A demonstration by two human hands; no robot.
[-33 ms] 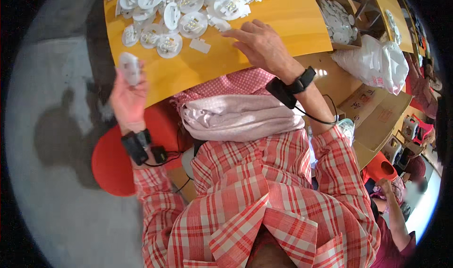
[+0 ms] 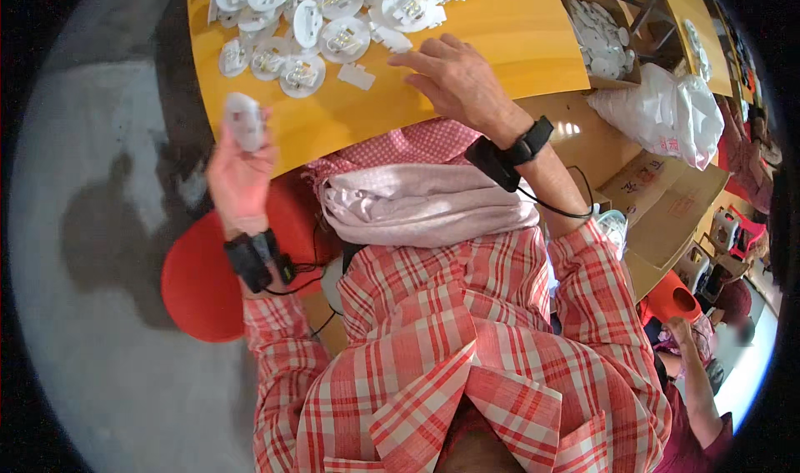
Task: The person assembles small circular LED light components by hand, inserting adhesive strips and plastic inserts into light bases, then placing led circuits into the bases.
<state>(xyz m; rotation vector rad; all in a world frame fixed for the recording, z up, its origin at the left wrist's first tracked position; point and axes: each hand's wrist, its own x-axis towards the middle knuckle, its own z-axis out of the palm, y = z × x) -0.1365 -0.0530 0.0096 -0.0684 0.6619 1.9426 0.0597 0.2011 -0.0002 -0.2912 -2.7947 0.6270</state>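
Near the left corner of the yellow table, my left hand (image 2: 242, 177) is closed round a white round plastic piece (image 2: 244, 121), tilted so that it looks oval. Over the table's front part, my right hand (image 2: 457, 77) is open, palm down, fingers loosely bent and apart, with nothing seen in it. Just left of its fingertips are a flat white plastic plate (image 2: 357, 76) and small white pieces (image 2: 390, 39). Several round white plastic discs with metal parts, one of them a disc (image 2: 302, 75) near the front, lie heaped at the back left.
The yellow table (image 2: 517, 52) ends in front of my lap. At the right stand a box of white parts (image 2: 602, 65), a white plastic bag (image 2: 658, 110) and a cardboard box (image 2: 662, 198). A red stool (image 2: 200, 285) is at my left. Another person's arm (image 2: 700, 381) shows at lower right.
My left hand, with the white round piece in it, has shifted a little to the right, toward the table. My right hand has barely moved.
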